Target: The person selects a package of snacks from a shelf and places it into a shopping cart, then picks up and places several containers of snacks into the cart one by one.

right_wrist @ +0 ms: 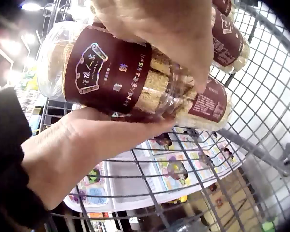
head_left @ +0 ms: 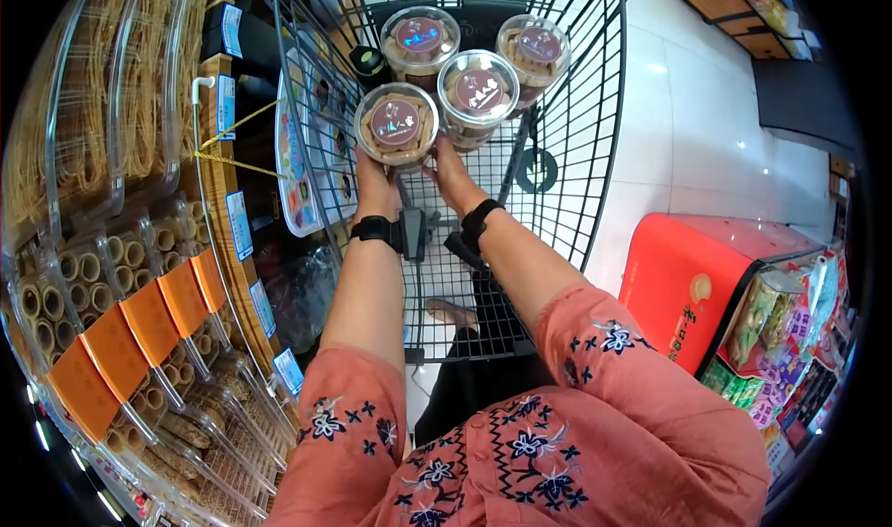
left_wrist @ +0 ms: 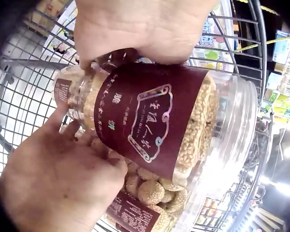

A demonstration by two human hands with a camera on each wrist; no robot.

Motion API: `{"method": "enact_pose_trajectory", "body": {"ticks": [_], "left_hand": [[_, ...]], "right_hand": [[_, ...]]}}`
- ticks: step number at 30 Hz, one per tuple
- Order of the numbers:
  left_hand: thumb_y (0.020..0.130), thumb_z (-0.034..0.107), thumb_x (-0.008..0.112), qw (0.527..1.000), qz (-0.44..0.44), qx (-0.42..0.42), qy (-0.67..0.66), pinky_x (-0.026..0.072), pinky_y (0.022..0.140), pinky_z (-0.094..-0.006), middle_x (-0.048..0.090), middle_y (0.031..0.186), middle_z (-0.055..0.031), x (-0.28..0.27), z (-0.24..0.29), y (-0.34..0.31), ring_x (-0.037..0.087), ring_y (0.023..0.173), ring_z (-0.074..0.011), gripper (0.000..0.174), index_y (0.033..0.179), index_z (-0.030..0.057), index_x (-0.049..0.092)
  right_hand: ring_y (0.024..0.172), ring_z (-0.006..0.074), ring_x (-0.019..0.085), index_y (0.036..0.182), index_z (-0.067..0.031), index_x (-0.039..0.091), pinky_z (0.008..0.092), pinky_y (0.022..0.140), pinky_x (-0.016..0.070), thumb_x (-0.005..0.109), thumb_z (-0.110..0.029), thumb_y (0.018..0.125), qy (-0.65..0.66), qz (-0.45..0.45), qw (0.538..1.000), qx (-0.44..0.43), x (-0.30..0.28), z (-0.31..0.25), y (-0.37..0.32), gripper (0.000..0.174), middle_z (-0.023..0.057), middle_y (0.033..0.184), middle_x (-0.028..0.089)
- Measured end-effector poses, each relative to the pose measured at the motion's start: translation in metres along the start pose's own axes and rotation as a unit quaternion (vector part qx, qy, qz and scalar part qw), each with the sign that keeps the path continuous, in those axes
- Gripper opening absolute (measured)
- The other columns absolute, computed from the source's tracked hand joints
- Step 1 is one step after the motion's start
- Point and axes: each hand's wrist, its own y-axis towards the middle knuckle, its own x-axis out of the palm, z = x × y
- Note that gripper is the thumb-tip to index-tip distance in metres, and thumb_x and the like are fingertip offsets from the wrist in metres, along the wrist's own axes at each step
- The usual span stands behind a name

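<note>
Both hands hold a clear plastic jar of biscuits (head_left: 397, 146) with a maroon label, upright inside the shopping cart. My left hand (head_left: 376, 188) grips its left side low down, and my right hand (head_left: 453, 178) grips the right side. In the left wrist view, sesame-coated biscuits show above the maroon label (left_wrist: 150, 116). Below the held jar's base is another labelled jar (right_wrist: 210, 104), in line with it. Right beside stands a second capped jar (head_left: 478, 85), with two more jars (head_left: 421, 44) behind.
Black wire walls of the cart (head_left: 595, 155) surround the jars. On the left are a shelf edge with price tags (head_left: 239, 225) and clear bins of rolled snacks (head_left: 93, 276). A red display stand (head_left: 688, 276) with packaged snacks is on the right, beside the white tiled floor (head_left: 650, 137).
</note>
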Motion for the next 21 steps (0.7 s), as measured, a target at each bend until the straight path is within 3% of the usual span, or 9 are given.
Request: {"method": "enact_pose_trajectory", "body": {"ticks": [3,6,9,12,13,16,18,19,21], "left_hand": [[0.097,0.043,0.057,1.000,-0.007,0.020,0.007,0.0400,0.099,-0.0385,0.061,0.121,0.0027,-0.003,-0.001,0.012,0.054,0.113,-0.0144,0.038,0.127,0.0202,0.057],[0.101,0.052,0.040,0.997,-0.022,-0.001,0.080,0.0293,0.109,-0.0413,0.049,0.143,0.0004,0.001,0.006,0.008,0.040,0.133,-0.0177,0.047,0.135,0.0205,0.050],[0.102,0.054,0.038,0.994,0.023,-0.024,0.102,0.0296,0.109,-0.0447,0.049,0.145,-0.0013,0.008,0.014,-0.005,0.042,0.133,-0.0205,0.053,0.138,0.0174,0.048],[0.101,0.058,0.042,0.995,0.044,-0.003,0.090,0.0329,0.098,-0.0458,0.057,0.132,0.0009,-0.007,0.001,-0.007,0.051,0.116,-0.0194,0.052,0.130,0.0168,0.054],[0.101,0.060,0.038,0.994,0.035,-0.053,0.091,0.0263,0.108,-0.0526,0.045,0.149,-0.0023,-0.005,0.008,-0.016,0.041,0.134,-0.0234,0.063,0.143,0.0131,0.044],[0.100,0.062,0.038,0.993,0.009,-0.065,0.100,0.0221,0.113,-0.0543,0.036,0.157,-0.0084,-0.001,0.015,-0.065,0.031,0.144,-0.0257,0.073,0.150,0.0082,0.036],[0.101,0.059,0.040,0.989,-0.029,-0.037,0.138,0.0247,0.112,-0.0537,0.036,0.156,-0.0157,0.005,0.032,-0.110,0.030,0.146,-0.0243,0.073,0.149,0.0034,0.037],[0.102,0.056,0.042,0.986,-0.078,0.011,0.147,0.0298,0.110,-0.0494,0.043,0.150,-0.0151,0.009,0.046,-0.149,0.036,0.141,-0.0228,0.069,0.145,0.0028,0.042],[0.103,0.050,0.045,0.965,-0.188,0.083,0.163,0.0388,0.103,-0.0399,0.054,0.139,-0.0109,0.003,0.051,-0.204,0.047,0.130,-0.0190,0.058,0.138,0.0032,0.051]], "right_hand": [[0.133,0.0157,0.038,0.142,-0.0182,0.044,0.0450,0.106,0.0323,0.030,-0.050,0.104,-0.010,-0.002,1.000,0.014,-0.004,-0.001,0.012,0.052,0.0002,0.143,0.046],[0.135,0.0173,0.038,0.144,-0.0166,0.042,0.0447,0.106,0.0326,0.030,-0.051,0.103,-0.053,-0.003,0.999,0.009,-0.006,-0.008,0.007,0.055,0.0029,0.146,0.044],[0.138,0.0216,0.035,0.145,-0.0154,0.041,0.0458,0.106,0.0336,0.033,-0.053,0.101,-0.082,0.015,0.996,0.028,-0.007,-0.012,0.006,0.058,0.0053,0.150,0.041],[0.141,0.0281,0.032,0.147,-0.0146,0.039,0.0468,0.106,0.0338,0.035,-0.055,0.099,-0.092,0.032,0.994,0.051,-0.007,-0.018,-0.009,0.063,0.0075,0.155,0.036],[0.138,0.0315,0.034,0.145,-0.0125,0.040,0.0477,0.105,0.0347,0.039,-0.056,0.098,-0.086,0.050,0.994,0.042,-0.008,-0.012,-0.010,0.064,0.0089,0.152,0.037],[0.130,0.0307,0.040,0.141,-0.0101,0.042,0.0472,0.103,0.0377,0.044,-0.054,0.098,-0.095,0.025,0.995,0.029,-0.008,-0.010,-0.039,0.061,0.0124,0.146,0.040],[0.113,0.0263,0.052,0.134,-0.0095,0.046,0.0440,0.092,0.0488,0.048,-0.048,0.098,-0.090,0.010,0.995,0.034,-0.004,-0.011,-0.062,0.052,0.0135,0.130,0.048],[0.100,0.0201,0.054,0.125,-0.0126,0.052,0.0383,0.080,0.0514,0.050,-0.046,0.097,-0.095,-0.025,0.995,0.031,0.007,-0.022,-0.086,0.044,0.0071,0.114,0.051],[0.097,0.0234,0.063,0.119,-0.0033,0.055,0.0357,0.079,0.0553,0.052,-0.036,0.097,-0.096,-0.115,0.989,0.007,0.014,-0.033,-0.113,0.040,0.0130,0.111,0.060]]}}
